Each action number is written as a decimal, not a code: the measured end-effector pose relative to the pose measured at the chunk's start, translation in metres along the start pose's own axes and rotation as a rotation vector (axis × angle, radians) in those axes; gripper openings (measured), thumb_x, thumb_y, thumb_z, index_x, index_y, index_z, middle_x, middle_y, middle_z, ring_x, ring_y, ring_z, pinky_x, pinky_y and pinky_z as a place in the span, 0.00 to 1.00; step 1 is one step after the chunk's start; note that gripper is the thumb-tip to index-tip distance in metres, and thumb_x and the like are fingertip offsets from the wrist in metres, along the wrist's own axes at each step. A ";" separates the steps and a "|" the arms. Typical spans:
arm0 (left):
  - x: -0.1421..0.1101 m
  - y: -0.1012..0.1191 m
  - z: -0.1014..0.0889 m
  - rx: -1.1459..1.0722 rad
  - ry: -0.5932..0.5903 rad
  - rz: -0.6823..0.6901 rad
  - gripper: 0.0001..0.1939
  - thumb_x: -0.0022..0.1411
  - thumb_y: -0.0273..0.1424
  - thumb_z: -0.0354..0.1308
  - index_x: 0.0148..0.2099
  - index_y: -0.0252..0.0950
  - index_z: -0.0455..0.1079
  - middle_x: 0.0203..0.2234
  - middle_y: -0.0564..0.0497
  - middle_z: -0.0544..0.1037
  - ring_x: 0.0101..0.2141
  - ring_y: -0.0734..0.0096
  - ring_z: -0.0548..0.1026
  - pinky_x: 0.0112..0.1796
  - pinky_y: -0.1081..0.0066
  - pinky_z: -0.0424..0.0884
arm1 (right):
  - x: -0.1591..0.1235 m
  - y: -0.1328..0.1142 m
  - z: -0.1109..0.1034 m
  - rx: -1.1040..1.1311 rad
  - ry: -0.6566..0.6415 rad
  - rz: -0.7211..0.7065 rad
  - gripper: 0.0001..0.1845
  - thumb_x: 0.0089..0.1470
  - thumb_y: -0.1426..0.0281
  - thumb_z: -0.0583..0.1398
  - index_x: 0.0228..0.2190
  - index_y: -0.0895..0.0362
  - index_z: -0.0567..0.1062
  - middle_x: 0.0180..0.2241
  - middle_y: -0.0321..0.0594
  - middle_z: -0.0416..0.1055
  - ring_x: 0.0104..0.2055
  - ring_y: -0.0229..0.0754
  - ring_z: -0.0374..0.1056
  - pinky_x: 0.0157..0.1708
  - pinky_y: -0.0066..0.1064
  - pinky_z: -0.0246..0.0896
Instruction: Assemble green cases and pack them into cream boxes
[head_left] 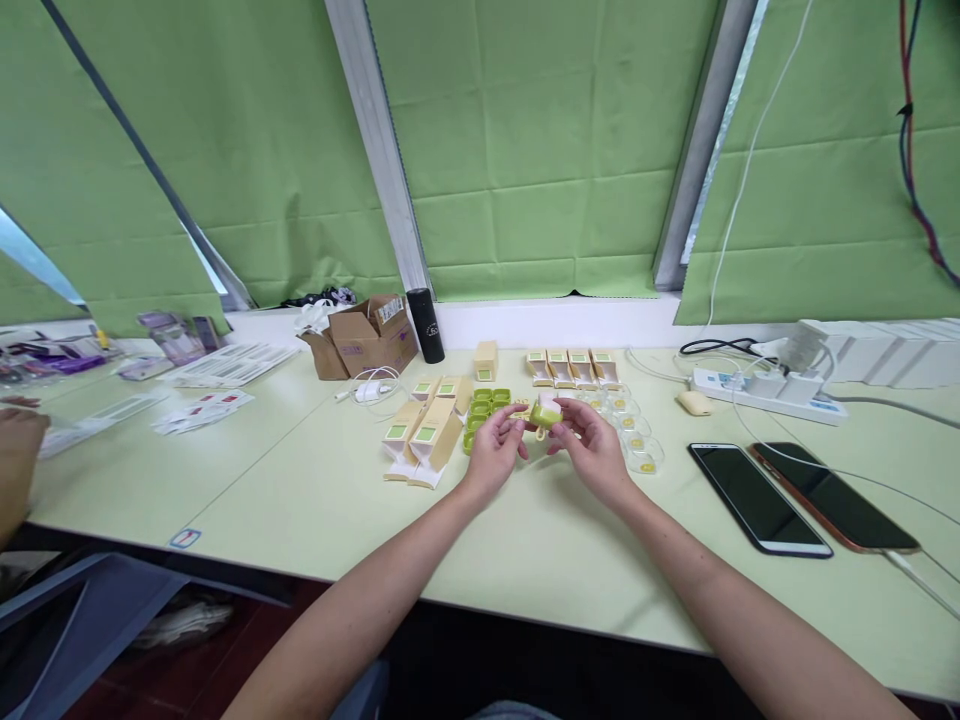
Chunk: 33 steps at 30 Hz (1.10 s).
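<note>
Above the table, in front of me, a small green case [545, 414] with a pale whitish part on top and a small loop underneath sits between both hands. The fingertips of my left hand [496, 447] close on its left side. My right hand [597, 447] grips it from the right, fingers curled round it. Just behind my left hand stands a cluster of green square cases [480, 404]. Clear plastic covers [639, 440] with yellow spots lie beyond and right of my right hand, partly hidden by it.
Cream cartons [430, 446] stand to the left, more cartons [572, 368] in a row behind. Further back are a cardboard box [371, 343] and a black bottle [426, 326]. Two phones [759, 497] and a power strip [772, 392] with cables lie right. Another person's hand [19, 440] shows far left.
</note>
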<state>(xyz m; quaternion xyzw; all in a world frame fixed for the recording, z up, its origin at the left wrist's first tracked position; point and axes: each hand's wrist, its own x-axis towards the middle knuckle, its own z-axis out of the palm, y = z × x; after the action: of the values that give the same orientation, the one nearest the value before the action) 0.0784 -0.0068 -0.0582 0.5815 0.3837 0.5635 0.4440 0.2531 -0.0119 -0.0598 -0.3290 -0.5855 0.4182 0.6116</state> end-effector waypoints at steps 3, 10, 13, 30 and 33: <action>-0.003 0.002 -0.001 0.115 0.037 0.138 0.25 0.65 0.38 0.68 0.61 0.37 0.72 0.47 0.42 0.82 0.39 0.67 0.79 0.39 0.69 0.74 | 0.002 -0.001 0.000 0.046 0.015 0.051 0.30 0.57 0.48 0.67 0.51 0.56 0.74 0.41 0.46 0.78 0.38 0.46 0.76 0.31 0.37 0.80; -0.010 0.010 -0.005 0.538 -0.003 0.449 0.27 0.66 0.27 0.64 0.65 0.46 0.70 0.60 0.43 0.72 0.60 0.53 0.69 0.60 0.55 0.67 | 0.002 -0.008 0.003 0.127 0.046 0.196 0.34 0.47 0.43 0.71 0.43 0.58 0.78 0.32 0.42 0.80 0.29 0.44 0.75 0.27 0.37 0.78; -0.011 0.008 -0.006 0.602 -0.026 0.493 0.27 0.65 0.26 0.65 0.64 0.47 0.71 0.61 0.44 0.68 0.63 0.53 0.66 0.63 0.53 0.65 | 0.002 -0.011 0.004 0.138 0.020 0.241 0.33 0.46 0.42 0.71 0.40 0.57 0.79 0.30 0.42 0.80 0.27 0.43 0.74 0.24 0.36 0.76; 0.004 0.002 0.001 0.095 0.000 0.112 0.24 0.50 0.37 0.78 0.49 0.35 0.83 0.46 0.42 0.80 0.45 0.61 0.78 0.47 0.63 0.76 | -0.001 -0.007 -0.003 0.043 -0.025 0.269 0.36 0.52 0.33 0.62 0.27 0.55 0.73 0.20 0.37 0.72 0.17 0.38 0.63 0.14 0.29 0.59; 0.007 0.003 0.000 0.000 -0.031 0.011 0.28 0.48 0.43 0.79 0.48 0.32 0.83 0.46 0.41 0.81 0.45 0.59 0.79 0.48 0.62 0.77 | -0.001 -0.008 -0.004 0.044 -0.027 0.257 0.36 0.52 0.33 0.61 0.27 0.55 0.72 0.20 0.37 0.73 0.16 0.37 0.62 0.13 0.29 0.57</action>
<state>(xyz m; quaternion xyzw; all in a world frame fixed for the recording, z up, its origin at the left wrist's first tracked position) 0.0789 -0.0008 -0.0535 0.5921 0.3735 0.5569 0.4470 0.2579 -0.0163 -0.0539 -0.3822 -0.5375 0.5102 0.5520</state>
